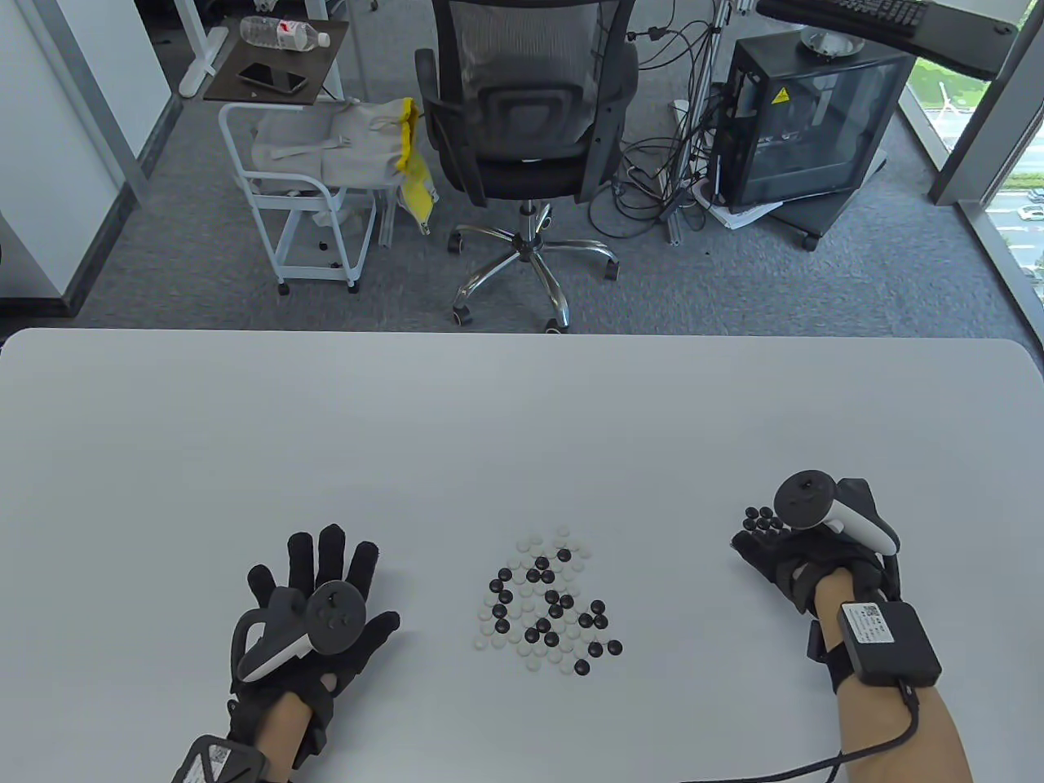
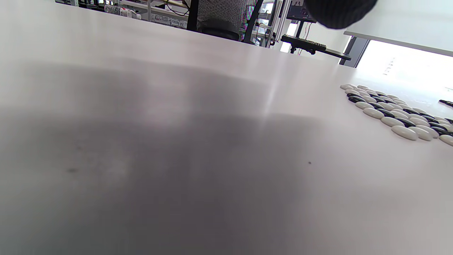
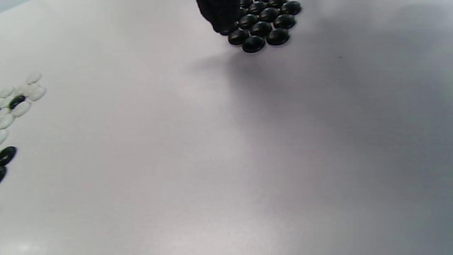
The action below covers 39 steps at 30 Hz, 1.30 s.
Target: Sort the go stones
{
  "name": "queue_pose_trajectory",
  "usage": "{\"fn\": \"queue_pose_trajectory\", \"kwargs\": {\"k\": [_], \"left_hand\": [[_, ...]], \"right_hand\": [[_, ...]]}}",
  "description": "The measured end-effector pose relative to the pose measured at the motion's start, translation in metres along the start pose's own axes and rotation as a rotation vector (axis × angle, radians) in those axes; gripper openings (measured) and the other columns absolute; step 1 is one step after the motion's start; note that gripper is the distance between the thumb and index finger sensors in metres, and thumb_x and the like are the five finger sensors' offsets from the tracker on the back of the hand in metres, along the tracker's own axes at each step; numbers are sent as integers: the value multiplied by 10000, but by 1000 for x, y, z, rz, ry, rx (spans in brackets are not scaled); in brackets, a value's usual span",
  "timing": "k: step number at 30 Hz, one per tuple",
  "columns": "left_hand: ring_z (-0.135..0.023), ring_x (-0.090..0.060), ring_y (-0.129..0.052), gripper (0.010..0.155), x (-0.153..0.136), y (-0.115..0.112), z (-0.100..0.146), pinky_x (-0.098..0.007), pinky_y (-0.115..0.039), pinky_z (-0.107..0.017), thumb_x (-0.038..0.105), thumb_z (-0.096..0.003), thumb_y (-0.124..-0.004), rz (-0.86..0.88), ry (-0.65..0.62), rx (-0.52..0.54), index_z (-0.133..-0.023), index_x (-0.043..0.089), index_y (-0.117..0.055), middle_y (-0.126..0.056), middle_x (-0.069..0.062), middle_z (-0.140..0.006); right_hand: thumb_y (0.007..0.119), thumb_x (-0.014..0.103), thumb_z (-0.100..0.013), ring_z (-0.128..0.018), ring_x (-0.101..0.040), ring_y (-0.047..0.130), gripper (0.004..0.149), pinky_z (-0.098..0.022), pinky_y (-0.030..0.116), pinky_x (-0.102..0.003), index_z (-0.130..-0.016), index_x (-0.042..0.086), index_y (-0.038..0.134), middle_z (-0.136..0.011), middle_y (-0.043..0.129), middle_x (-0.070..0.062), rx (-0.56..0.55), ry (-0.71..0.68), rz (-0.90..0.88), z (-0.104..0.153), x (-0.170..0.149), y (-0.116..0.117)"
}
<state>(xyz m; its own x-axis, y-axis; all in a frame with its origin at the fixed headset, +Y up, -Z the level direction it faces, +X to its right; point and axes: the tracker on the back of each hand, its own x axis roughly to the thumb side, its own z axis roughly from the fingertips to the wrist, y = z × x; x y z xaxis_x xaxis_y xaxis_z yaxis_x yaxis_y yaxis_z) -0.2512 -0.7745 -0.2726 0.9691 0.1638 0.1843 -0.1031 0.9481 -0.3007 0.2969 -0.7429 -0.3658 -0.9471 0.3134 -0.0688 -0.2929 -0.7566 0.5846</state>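
Stones: small glossy black and white lens-shaped Go stones [image 1: 548,608] lie mixed at worktop [image 1: 522,424] centre; sorted black cluster [image 1: 760,519] at 3 o'clock. Probably light, hard, slippery; pinch each across its rim. Left hand [image 1: 314,603] flat, fingers spread; right hand [image 1: 803,542] beside the cluster, its fingers hidden.

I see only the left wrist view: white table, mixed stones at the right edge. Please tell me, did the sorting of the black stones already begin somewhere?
Observer: Yes. A small cluster of black stones lies apart, right of the mixed pile.
Operator: Where is the right hand?
Observer: The right hand is at that cluster, fingers curled beside the stones; whether it pinches one is hidden.
Operator: And my left hand, does it hold something?
Observer: No. The left hand lies flat on the table, fingers spread, left of the pile.
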Motion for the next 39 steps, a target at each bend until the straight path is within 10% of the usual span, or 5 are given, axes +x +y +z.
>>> {"fn": "queue_pose_trajectory", "kwargs": {"k": [15,39], "left_hand": [[-968,-517,191,836,11,2,3,-820,50,-492,609,-596,-530,-31,-28,32,-1182,210,-87,155,-210,-1153],[-966,-517,195,839,21,3,9,-820,55,-487,609,-595,-528,-62,-44,73,-1179,211,-76,159,-212,-1150]], "right_hand": [[514,506,-629,-906,-673,-47,823,-540,84,-879,-1170,-36,211,-1106,48,-454,-285,-534,312,81,122,4],[498,521,-627,-886,-675,-79,872,-525,54,-875,-1127,-47,65,-1082,-14,-466,-373,-513,345,63,77,84]]}}
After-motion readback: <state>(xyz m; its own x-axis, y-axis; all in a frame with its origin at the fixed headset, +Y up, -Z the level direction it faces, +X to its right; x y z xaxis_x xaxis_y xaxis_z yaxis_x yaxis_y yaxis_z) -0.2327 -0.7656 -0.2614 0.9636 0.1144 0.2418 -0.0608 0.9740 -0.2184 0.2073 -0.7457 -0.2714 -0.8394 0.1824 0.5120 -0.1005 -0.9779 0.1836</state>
